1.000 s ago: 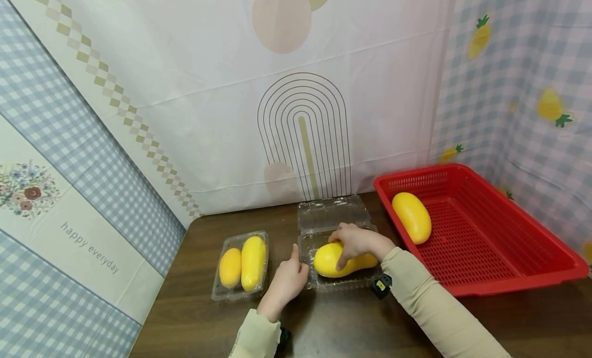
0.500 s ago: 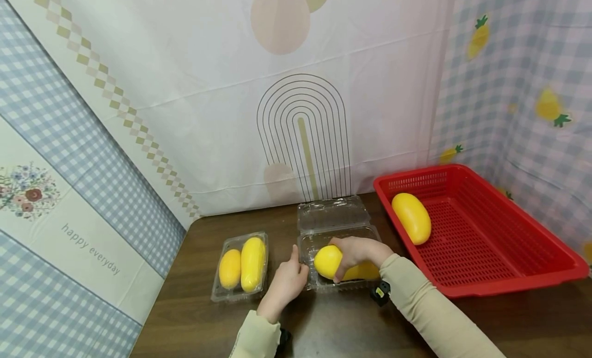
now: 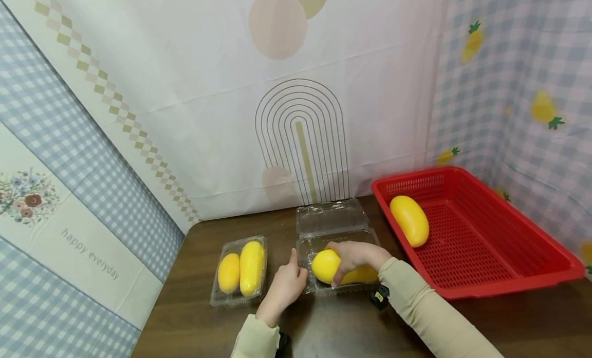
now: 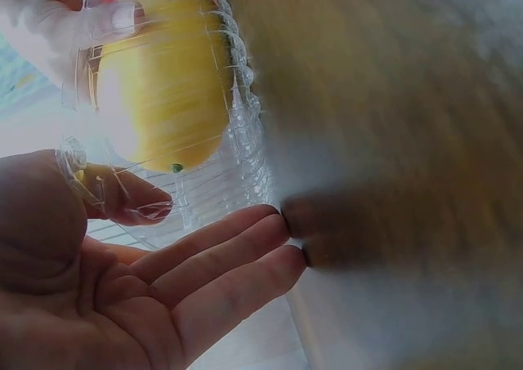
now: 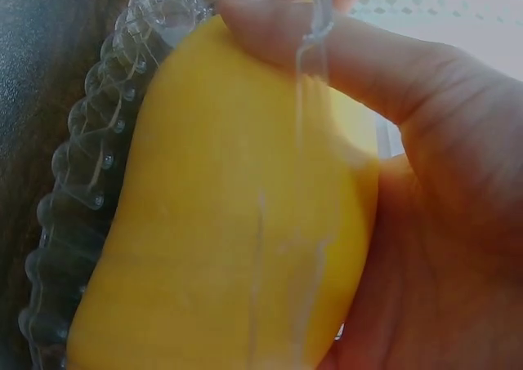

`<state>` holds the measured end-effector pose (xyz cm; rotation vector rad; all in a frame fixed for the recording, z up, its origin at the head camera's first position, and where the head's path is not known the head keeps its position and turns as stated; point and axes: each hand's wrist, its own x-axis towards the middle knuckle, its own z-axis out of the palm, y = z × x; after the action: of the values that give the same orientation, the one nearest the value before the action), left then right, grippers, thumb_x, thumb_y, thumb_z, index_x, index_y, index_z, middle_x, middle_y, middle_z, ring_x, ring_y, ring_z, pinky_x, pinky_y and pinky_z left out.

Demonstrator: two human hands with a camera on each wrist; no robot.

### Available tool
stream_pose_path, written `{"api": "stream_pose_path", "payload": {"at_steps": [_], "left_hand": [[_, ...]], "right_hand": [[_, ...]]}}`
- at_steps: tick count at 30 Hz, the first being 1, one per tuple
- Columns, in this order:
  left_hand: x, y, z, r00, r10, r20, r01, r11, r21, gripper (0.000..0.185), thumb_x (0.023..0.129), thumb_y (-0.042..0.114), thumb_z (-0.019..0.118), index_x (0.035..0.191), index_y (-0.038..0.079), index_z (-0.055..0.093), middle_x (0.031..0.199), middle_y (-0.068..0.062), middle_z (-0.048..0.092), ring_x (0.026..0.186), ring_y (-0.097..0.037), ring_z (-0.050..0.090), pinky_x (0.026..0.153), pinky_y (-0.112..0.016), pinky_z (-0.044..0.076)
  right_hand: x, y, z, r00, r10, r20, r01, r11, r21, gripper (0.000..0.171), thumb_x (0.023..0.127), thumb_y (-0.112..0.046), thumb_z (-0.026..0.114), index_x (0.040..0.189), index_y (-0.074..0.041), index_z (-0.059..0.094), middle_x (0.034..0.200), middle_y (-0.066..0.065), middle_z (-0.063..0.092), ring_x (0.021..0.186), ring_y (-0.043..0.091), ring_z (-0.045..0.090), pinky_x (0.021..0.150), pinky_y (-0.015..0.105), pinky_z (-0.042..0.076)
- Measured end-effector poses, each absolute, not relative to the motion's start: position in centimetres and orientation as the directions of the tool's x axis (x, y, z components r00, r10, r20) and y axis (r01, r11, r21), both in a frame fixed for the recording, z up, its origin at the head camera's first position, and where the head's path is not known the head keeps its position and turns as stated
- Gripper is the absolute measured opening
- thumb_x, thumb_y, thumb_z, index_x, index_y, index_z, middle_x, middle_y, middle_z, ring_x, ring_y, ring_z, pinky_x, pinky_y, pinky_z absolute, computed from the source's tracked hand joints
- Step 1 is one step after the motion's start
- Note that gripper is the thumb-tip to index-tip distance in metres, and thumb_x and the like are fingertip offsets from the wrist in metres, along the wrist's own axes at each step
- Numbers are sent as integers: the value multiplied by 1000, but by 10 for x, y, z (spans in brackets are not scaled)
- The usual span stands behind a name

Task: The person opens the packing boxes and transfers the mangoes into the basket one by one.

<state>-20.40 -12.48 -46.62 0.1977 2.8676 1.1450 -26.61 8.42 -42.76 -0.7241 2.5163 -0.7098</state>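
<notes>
In the head view, my right hand (image 3: pixel 358 258) grips a large yellow mango (image 3: pixel 325 266) that lies lengthwise in an open clear plastic clamshell box (image 3: pixel 333 237). The right wrist view shows the thumb (image 5: pixel 278 35) across the mango's smooth skin, beside the box's ribbed wall (image 5: pixel 78 190). My left hand (image 3: pixel 288 283) is at the left edge of the same box, index finger pointing away from me. In the left wrist view, its thumb (image 4: pixel 131 197) touches the plastic below the mango's green-tipped end, while the other visible fingers (image 4: pixel 237 292) lie straight on the table side.
To the left, a closed clear box (image 3: pixel 238 298) contains an orange-yellow mango (image 3: pixel 228 273) and a longer yellow one (image 3: pixel 252 268). A red slotted basket (image 3: pixel 509 290) stands at the right with one yellow mango (image 3: pixel 410 220). A patterned cloth (image 3: pixel 217 116) hangs behind the brown table (image 3: pixel 185 301).
My right hand has shifted slightly nearer with the mango, which sits lower towards the box's near side. My left hand keeps its place at the box's edge.
</notes>
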Motion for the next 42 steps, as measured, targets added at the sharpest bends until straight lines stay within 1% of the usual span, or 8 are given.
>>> {"api": "stream_pose_path", "payload": {"at_steps": [4, 7, 11, 13, 19, 27, 35, 42], "left_hand": [[-202, -125, -468, -991, 135, -6, 93, 714, 694, 69, 101, 14, 47, 157, -10, 14, 52, 3, 44, 40, -11, 31, 41, -26, 31], [-204, -125, -468, -990, 139, -5, 96, 709, 699, 69, 102, 14, 46, 157, -9, 13, 51, 3, 44, 40, -10, 30, 41, -26, 30], [-204, -126, -467, -989, 145, -9, 97, 707, 701, 68, 102, 15, 46, 157, -9, 13, 51, 2, 45, 39, -10, 30, 40, -26, 30], [-204, -126, -467, -989, 147, -10, 98, 708, 699, 68, 102, 14, 46, 157, -9, 12, 51, 2, 45, 39, -10, 30, 40, -26, 30], [-204, -123, -469, -987, 158, 0, 115, 716, 689, 68, 101, 14, 46, 156, -10, 13, 51, 3, 43, 39, -10, 31, 41, -26, 30], [-205, -125, -467, -989, 151, 4, 113, 723, 682, 68, 101, 14, 46, 156, -10, 13, 52, 3, 45, 40, -10, 32, 41, -26, 31], [-204, -126, -466, -990, 141, -14, 94, 724, 684, 69, 101, 14, 46, 157, -9, 12, 52, 1, 46, 39, -11, 31, 41, -27, 30], [-205, -125, -466, -990, 137, -8, 97, 734, 672, 69, 100, 15, 46, 157, -10, 13, 52, 2, 44, 40, -11, 32, 41, -26, 31]], "right_hand": [[-263, 82, -430, -751, -616, -236, -385, 700, -601, 73, 65, -20, 94, 127, -17, 57, 100, -1, 61, 88, 20, 55, 85, 48, 46], [-261, 83, -428, -734, -644, -218, -422, 683, -597, 72, 66, -10, 92, 128, -17, 56, 106, 1, 60, 91, 22, 55, 86, 50, 47], [-259, 83, -427, -715, -659, -234, -449, 689, -569, 84, 66, -2, 89, 139, -18, 51, 118, 4, 55, 94, 24, 54, 85, 50, 47], [-258, 84, -427, -709, -662, -243, -453, 692, -562, 88, 67, 0, 88, 144, -19, 48, 122, 5, 53, 95, 24, 53, 85, 51, 46], [-255, 89, -429, -705, -670, -233, -468, 686, -558, 89, 69, -5, 84, 147, -18, 45, 125, 5, 52, 95, 24, 52, 82, 50, 45], [-255, 89, -430, -714, -672, -194, -485, 676, -555, 88, 71, -16, 82, 150, -19, 44, 125, 4, 54, 91, 22, 54, 77, 48, 46], [-254, 87, -427, -709, -670, -218, -460, 675, -577, 89, 71, -11, 84, 150, -18, 43, 123, 5, 53, 91, 23, 54, 79, 49, 46], [-250, 86, -424, -728, -646, -230, -436, 695, -571, 88, 70, -10, 86, 147, -21, 45, 120, 5, 55, 89, 24, 54, 78, 50, 46]]}}
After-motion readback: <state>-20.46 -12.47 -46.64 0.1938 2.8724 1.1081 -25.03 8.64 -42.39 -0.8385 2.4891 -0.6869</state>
